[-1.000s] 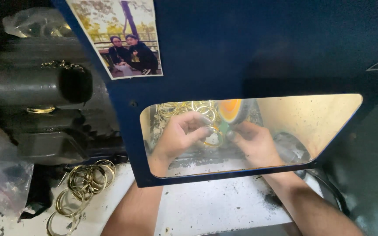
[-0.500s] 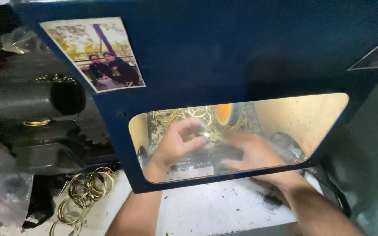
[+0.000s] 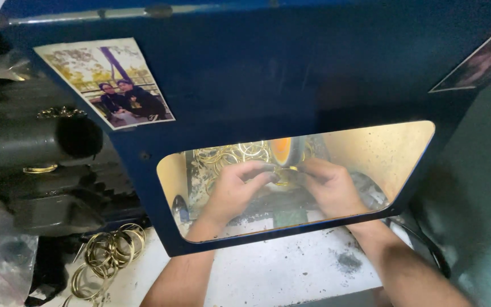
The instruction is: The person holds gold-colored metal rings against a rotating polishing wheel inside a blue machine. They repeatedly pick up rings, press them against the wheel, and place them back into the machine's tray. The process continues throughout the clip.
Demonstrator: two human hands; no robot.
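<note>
Both bare forearms reaching forward and up from the bottom edge, converging. Left hand point(image 3: 235, 190) palm-down, fingers curled inward, thumb and fingertips pinched toward the middle. Right hand point(image 3: 326, 186) mirroring it, knuckles up, fingers bent and closed. Fingertips of both hands nearly meeting, wrists held level, well apart.

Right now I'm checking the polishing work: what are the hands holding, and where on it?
Both hands, left and right, pinch a small gold ring by opposite edges, against the wheel. Exact finger placement cannot be told.
</note>
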